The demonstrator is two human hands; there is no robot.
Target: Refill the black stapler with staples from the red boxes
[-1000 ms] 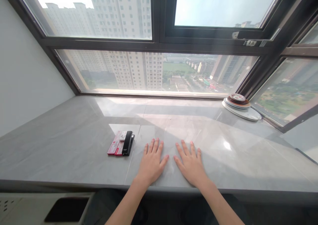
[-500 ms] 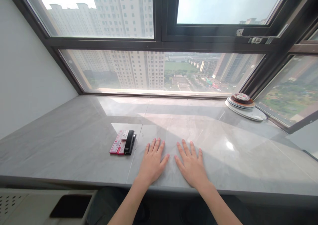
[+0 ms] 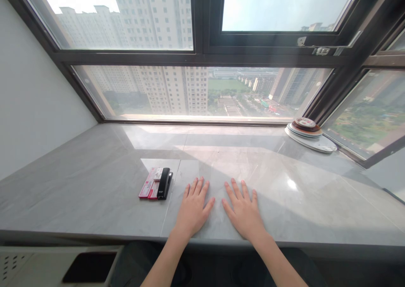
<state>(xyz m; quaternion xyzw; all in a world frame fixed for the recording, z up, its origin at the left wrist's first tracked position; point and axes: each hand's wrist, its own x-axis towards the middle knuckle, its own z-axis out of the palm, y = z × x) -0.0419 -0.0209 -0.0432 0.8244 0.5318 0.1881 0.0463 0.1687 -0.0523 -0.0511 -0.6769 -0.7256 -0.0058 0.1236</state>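
Observation:
My left hand (image 3: 194,209) lies flat on the grey stone-look sill (image 3: 95,194), fingers spread and holding nothing. Beside it, palm down with its fingers apart, my right hand (image 3: 243,211) rests on the same surface. A gap separates the two thumbs. To the left of my left hand, not touched by it, is a black stapler (image 3: 163,183). Right against the stapler's left side are small red-and-white boxes (image 3: 150,188), lying flat; their print is too small to read.
A stack of round plates or coasters (image 3: 306,128) stands in the far right corner by the window frame (image 3: 202,59). A white wall (image 3: 38,97) bounds the left side. Below the front edge at left is a pale cabinet-like surface (image 3: 38,263) with a dark rectangular patch.
The whole view has shifted very slightly. Both hands, the stapler and the boxes stay where they were on the sill.

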